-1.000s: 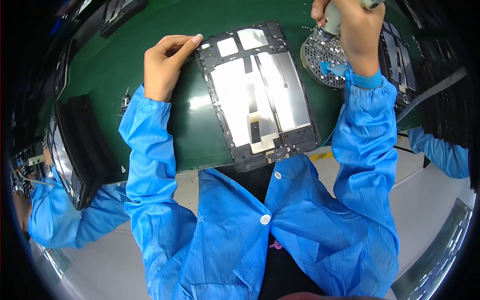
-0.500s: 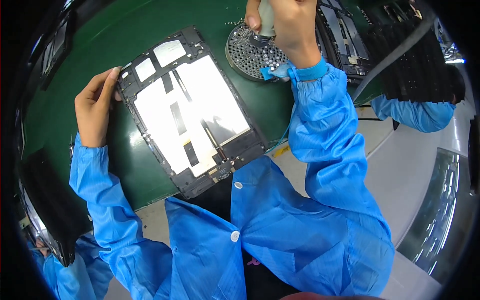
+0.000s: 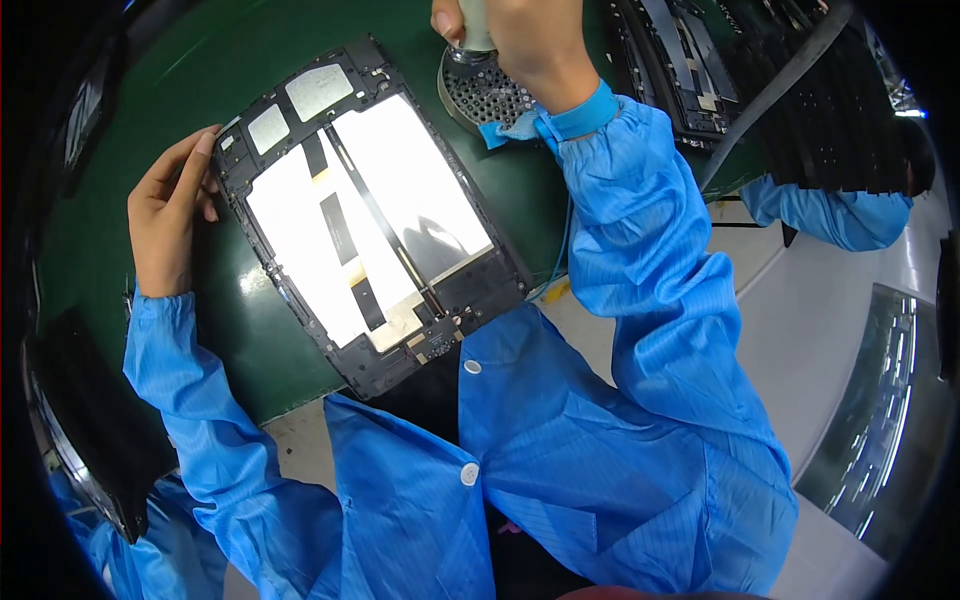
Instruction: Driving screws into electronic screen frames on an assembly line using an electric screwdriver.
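An opened tablet lies at a slant on the green bench, with bright silver panels and flat dark cables inside its black frame. My left hand grips its far left corner, thumb on top and fingers along the edge. At the top of the view, my right hand is wrapped round the pale handle of an electric screwdriver. The metal collar of the screwdriver is over the far left part of a round, perforated screw tray; its tip is hidden. A blue band circles my right wrist.
More dark tablet frames lie at the far right, beside a thick grey cable. Black racks or panels stand at the left edge. Another person's blue sleeve shows at right. The green bench ends near my lap.
My right hand and the screwdriver have moved left across the screw tray. The tablet and my left hand appear slightly farther left, with the view itself shifted a little.
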`<action>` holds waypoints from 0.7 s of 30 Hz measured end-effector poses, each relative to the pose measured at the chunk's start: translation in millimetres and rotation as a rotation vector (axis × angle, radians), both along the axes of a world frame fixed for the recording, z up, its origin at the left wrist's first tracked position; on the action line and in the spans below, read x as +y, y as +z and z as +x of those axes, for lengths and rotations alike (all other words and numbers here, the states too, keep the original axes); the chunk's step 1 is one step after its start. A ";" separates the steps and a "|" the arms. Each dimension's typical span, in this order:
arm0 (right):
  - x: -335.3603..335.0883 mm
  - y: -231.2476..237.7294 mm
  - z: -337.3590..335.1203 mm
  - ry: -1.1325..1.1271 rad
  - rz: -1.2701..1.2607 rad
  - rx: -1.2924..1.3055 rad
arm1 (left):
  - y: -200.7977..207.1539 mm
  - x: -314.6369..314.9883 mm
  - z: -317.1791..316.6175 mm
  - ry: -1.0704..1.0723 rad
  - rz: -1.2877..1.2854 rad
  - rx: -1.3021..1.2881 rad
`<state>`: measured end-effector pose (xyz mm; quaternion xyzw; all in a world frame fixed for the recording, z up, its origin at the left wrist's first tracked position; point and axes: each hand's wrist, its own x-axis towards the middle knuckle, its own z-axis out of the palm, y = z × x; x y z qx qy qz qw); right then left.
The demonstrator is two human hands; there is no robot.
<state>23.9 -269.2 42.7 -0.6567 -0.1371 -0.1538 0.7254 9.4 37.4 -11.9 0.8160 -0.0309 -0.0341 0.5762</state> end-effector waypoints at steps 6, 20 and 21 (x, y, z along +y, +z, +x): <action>2.6 -0.5 -1.3 -0.006 0.023 -0.033 | -0.8 2.5 -1.7 0.005 -0.007 -0.005; -2.5 -1.2 -3.3 -0.015 0.007 0.000 | 2.8 -1.7 -0.4 0.016 0.051 -0.006; -1.9 -0.4 -5.0 -0.023 -0.009 0.020 | 3.3 -1.9 -0.8 0.028 0.060 -0.002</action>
